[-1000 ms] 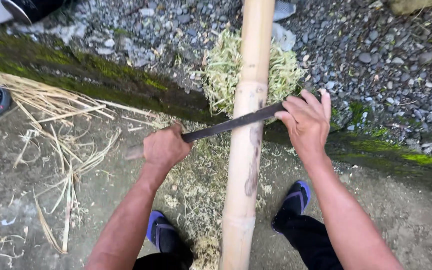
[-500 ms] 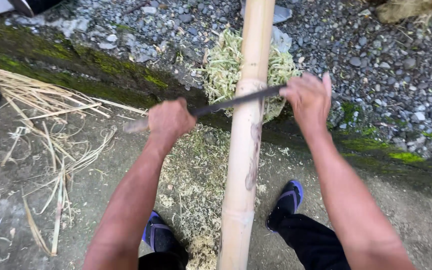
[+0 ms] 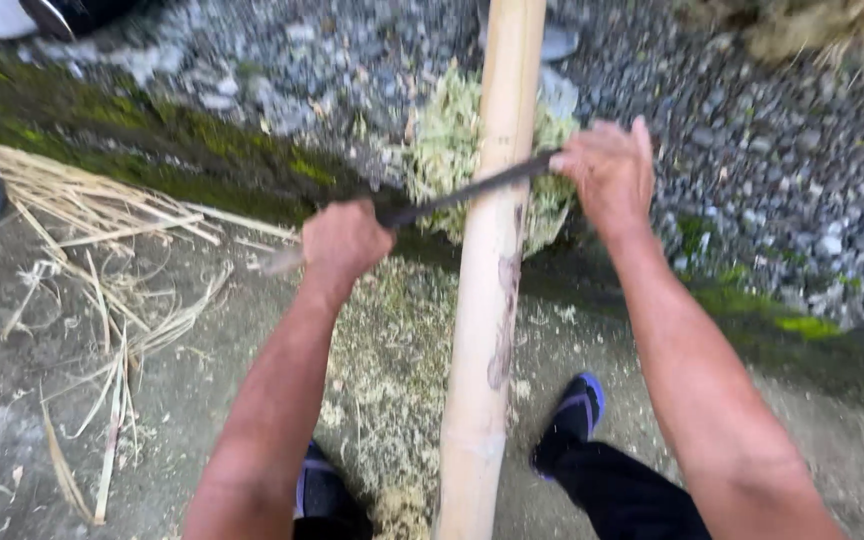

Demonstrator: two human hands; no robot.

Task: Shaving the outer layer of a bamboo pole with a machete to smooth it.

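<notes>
Far left: dry straw strips [image 3: 102,215] on the concrete floor [image 3: 32,420], mossy kerb [image 3: 152,130] behind. Left hand [image 3: 344,240] is a closed fist on the handle end of a long dark blade [image 3: 467,190]. Blade lies crosswise on the pale bamboo pole [image 3: 487,300], which runs upright through the centre between the person's blue shoes [image 3: 574,415]. Shavings pile [image 3: 442,150] behind the pole, more below. Right hand [image 3: 610,175] grips the blade's far end, fingers partly raised; blurred. Gravel [image 3: 782,130] on the right.
</notes>
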